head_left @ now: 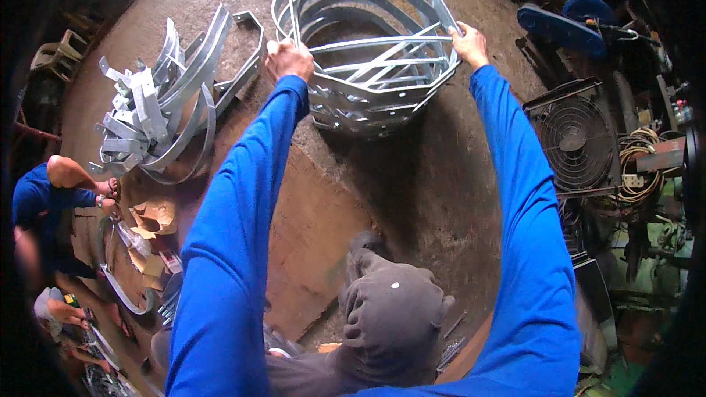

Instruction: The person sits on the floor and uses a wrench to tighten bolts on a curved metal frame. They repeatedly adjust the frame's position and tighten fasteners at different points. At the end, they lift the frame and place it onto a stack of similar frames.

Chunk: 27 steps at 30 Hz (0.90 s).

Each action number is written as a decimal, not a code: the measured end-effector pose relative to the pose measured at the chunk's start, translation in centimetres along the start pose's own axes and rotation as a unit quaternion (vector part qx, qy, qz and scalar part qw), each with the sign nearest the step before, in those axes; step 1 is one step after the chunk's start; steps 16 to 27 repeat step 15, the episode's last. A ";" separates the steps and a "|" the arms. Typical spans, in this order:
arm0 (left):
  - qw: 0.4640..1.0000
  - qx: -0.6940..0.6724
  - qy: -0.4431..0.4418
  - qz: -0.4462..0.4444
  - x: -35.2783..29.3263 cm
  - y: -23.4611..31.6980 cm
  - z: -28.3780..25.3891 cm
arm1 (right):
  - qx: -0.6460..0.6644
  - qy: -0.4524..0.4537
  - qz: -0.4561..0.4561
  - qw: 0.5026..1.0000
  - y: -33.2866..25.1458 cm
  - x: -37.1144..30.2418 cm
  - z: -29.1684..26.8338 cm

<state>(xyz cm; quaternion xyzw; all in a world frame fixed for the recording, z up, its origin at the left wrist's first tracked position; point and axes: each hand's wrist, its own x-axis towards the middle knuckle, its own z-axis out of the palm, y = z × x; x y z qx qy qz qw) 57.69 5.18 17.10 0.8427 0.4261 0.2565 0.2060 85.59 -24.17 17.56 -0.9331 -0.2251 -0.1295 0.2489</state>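
Note:
Both arms, in blue sleeves, reach forward to a stack of galvanized metal hoops (pixel 379 94), rounded at the far side and angular with bolt holes at the near side. My left hand (pixel 289 61) is closed in a fist on the left side of a hoop at the top. My right hand (pixel 471 44) has its fingers wrapped over the right edge of the same stack. Several straight metal strips cross the opening between my hands. Left of my left hand lies a loose heap of curved metal brackets (pixel 154 106) with bent ends.
A brown board (pixel 316 228) lies on the floor before me, with dark grey cloth (pixel 397 316) at the lower middle. To the right stand a fan (pixel 575 134) and coiled cable (pixel 638 158). At left, people sit near torn cardboard (pixel 153 217) and metal parts.

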 end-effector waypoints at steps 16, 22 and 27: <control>0.753 0.185 -0.597 0.204 -22.2 -24.0 -21.8 | 0.225 -0.218 -0.020 0.949 -6.0 -40.0 -1.2; 0.753 0.185 -0.597 0.204 -22.2 -24.0 -21.8 | 0.225 -0.218 -0.020 0.949 -6.0 -40.0 -1.2; 0.753 0.185 -0.597 0.204 -22.2 -24.0 -21.8 | 0.225 -0.218 -0.020 0.949 -6.0 -40.0 -1.2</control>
